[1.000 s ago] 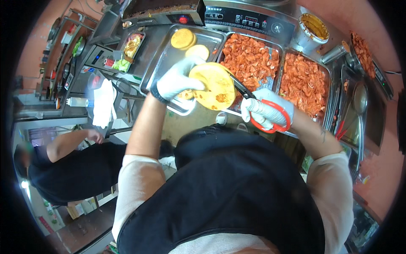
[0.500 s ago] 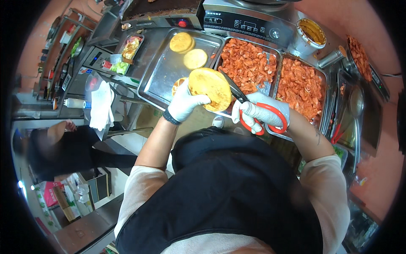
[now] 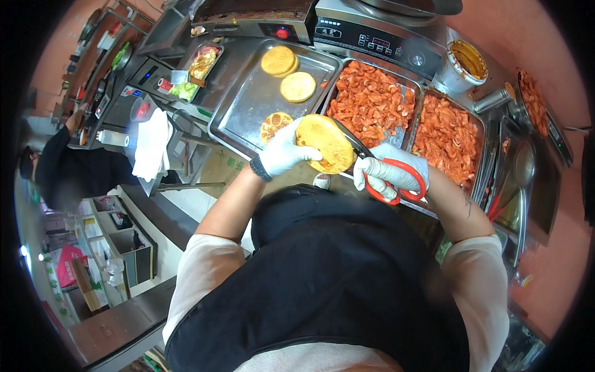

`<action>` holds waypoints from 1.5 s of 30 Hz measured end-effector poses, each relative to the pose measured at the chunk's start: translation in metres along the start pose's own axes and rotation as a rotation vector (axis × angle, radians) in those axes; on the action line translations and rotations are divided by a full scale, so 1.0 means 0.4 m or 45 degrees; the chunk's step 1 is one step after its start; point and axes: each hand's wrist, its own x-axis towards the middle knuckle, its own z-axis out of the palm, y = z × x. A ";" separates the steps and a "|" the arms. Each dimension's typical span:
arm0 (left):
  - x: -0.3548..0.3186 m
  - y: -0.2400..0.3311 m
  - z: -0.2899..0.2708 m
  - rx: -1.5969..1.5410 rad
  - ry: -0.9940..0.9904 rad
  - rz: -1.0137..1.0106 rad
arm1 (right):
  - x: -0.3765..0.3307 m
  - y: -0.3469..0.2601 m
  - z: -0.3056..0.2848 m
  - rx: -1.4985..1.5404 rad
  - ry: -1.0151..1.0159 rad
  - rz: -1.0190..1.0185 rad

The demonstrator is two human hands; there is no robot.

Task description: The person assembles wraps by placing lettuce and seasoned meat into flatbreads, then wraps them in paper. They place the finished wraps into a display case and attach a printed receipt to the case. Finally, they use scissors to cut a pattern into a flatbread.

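Note:
My left hand [image 3: 280, 152], in a white glove, grips a round golden flatbread [image 3: 323, 144] by its left edge, thumb on top. A pair of scissors [image 3: 414, 175] with red handles is held in my gloved right hand [image 3: 381, 172]. Its dark blades [image 3: 352, 137] lie along the bread's right edge; whether they cut into it I cannot tell. Just beyond my left hand, a browned flatbread [image 3: 274, 127] lies on a metal tray [image 3: 238, 102]. Farther back on that tray are a single pale flatbread [image 3: 298, 87] and a small stack of flatbreads [image 3: 278, 61].
Right of the tray stand two metal pans [image 3: 414, 126] of red-orange meat pieces. Behind them are a cooker with a control panel [image 3: 372, 43] and a sauce-smeared bucket [image 3: 462, 65]. At the left are a small food tray [image 3: 199, 65], white cloths [image 3: 150, 146] and another person [image 3: 80, 161].
The whole view has shifted slightly. My left hand has uncovered more of the browned flatbread on the tray. The other person at the left has moved farther back. Both my hands keep their holds.

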 end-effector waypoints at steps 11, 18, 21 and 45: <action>0.005 0.011 -0.005 0.357 -0.105 -0.046 | -0.009 0.002 -0.021 -0.124 -0.085 -0.035; 0.005 -0.002 -0.057 0.218 -0.071 -0.084 | 0.016 -0.032 -0.009 -0.047 0.028 0.188; -0.004 0.088 -0.036 0.456 -0.129 -0.047 | 0.015 -0.050 -0.027 -0.130 -0.052 0.228; 0.008 -0.048 -0.028 -0.544 0.249 0.290 | 0.095 -0.012 0.057 0.079 0.174 0.163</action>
